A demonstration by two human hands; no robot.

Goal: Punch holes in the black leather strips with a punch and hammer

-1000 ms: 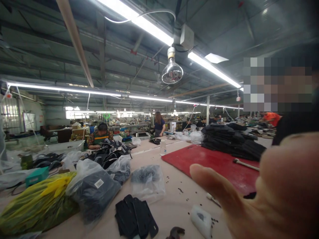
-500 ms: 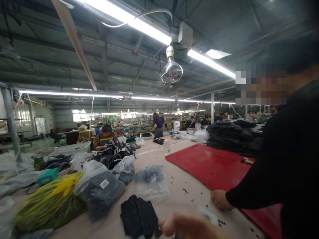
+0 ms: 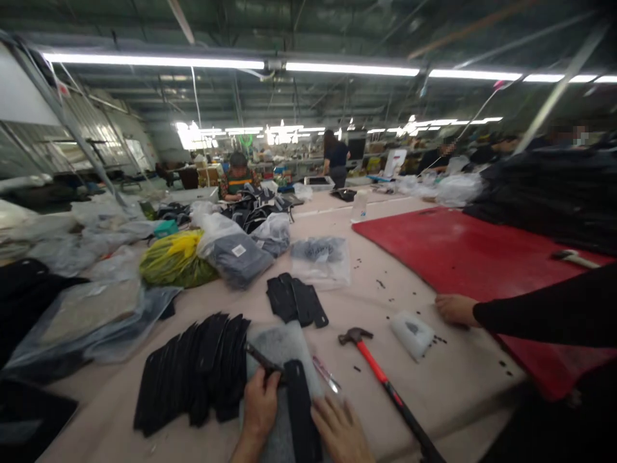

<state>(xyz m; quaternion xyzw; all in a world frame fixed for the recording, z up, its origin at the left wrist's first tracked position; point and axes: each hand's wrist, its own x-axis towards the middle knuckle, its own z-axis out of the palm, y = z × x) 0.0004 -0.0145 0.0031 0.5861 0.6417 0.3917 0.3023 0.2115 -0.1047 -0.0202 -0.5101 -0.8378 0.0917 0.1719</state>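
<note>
My left hand (image 3: 260, 404) is closed around a slim dark metal tool (image 3: 263, 361) whose tip points up and left over a grey pad (image 3: 277, 341). A long black strip (image 3: 299, 402) lies lengthwise on that pad, between my two hands. My right hand (image 3: 340, 427) lies flat with fingers apart against the strip's right edge. A fanned stack of black strips (image 3: 193, 370) lies just left of the pad. A hammer with a red and black handle (image 3: 380, 379) lies to the right of my right hand.
A co-worker's hand (image 3: 456, 308) in a black sleeve rests near a white foam block (image 3: 412, 333) beside the red mat (image 3: 482, 257). More black strips (image 3: 296, 301), bagged goods (image 3: 241, 257) and a yellow-green bag (image 3: 176, 260) lie further back. Other people work at distant tables.
The view has dropped from the ceiling and hall to the table. My hand, earlier close to the lens, has come down; both hands now sit at the grey pad.
</note>
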